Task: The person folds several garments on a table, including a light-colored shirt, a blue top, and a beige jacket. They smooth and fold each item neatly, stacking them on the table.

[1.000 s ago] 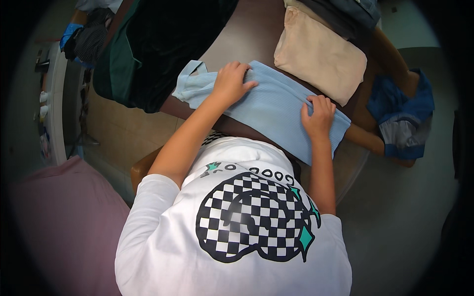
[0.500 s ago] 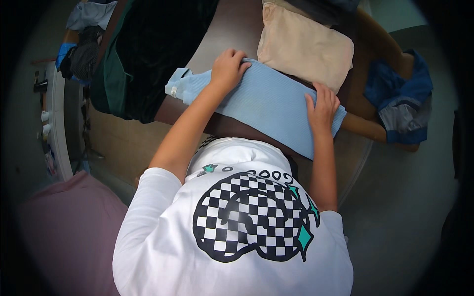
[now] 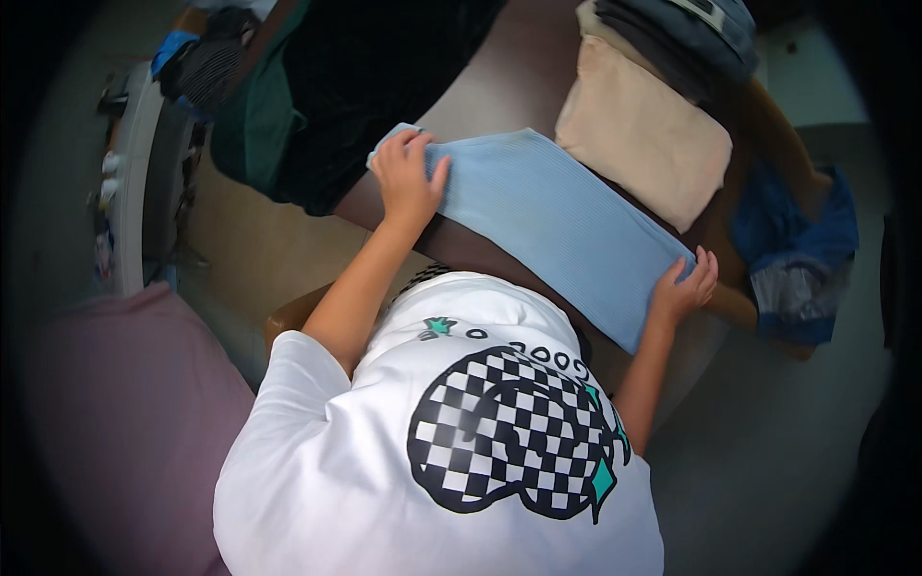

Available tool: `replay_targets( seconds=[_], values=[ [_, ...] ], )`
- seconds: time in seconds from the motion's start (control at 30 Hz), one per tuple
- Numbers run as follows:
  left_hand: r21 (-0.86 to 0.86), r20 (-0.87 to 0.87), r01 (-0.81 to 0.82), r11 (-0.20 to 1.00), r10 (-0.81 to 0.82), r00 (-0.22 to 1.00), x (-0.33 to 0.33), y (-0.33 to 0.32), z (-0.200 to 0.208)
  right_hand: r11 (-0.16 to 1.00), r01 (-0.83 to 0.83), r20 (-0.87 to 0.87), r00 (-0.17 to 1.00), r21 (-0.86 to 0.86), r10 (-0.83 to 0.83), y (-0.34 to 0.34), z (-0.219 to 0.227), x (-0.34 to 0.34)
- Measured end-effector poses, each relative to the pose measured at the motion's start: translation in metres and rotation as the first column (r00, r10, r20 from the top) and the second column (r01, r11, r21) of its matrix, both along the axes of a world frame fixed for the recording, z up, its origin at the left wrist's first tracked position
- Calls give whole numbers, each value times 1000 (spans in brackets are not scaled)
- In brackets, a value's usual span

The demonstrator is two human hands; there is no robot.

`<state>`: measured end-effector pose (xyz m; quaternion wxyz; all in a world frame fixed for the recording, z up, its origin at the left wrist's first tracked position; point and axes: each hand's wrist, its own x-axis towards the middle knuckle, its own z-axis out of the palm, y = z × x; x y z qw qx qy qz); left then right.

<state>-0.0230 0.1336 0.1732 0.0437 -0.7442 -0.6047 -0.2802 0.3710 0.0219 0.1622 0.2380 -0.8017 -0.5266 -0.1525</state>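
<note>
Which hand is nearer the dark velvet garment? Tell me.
Left: left hand is close beside the dark velvet garment; right hand is far to its right, at the blue ribbed garment.

The left fingers (image 3: 394, 151) hide part of the light-blue garment (image 3: 547, 206).

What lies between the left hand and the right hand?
In the head view, the light-blue garment spans from the left hand to the right hand.
</note>
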Motion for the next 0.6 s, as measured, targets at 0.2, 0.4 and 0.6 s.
replay_targets(
  seconds=[0.2, 0.4, 0.6],
  values=[
    [-459, 621, -299, 836, 543, 565, -62, -26, -16, 825, -553, -287, 777, 114, 561, 37, 16, -100],
    [-664, 746, 65, 745, 654, 125, -68, -9, -3, 486, -870, -335, 433, 89, 837, 96, 27, -203],
    [-441, 833, 362, 822, 524, -176, -75, -11, 5, 385, -921, -229, 386, -50, 894, 141, 26, -256]
  ],
)
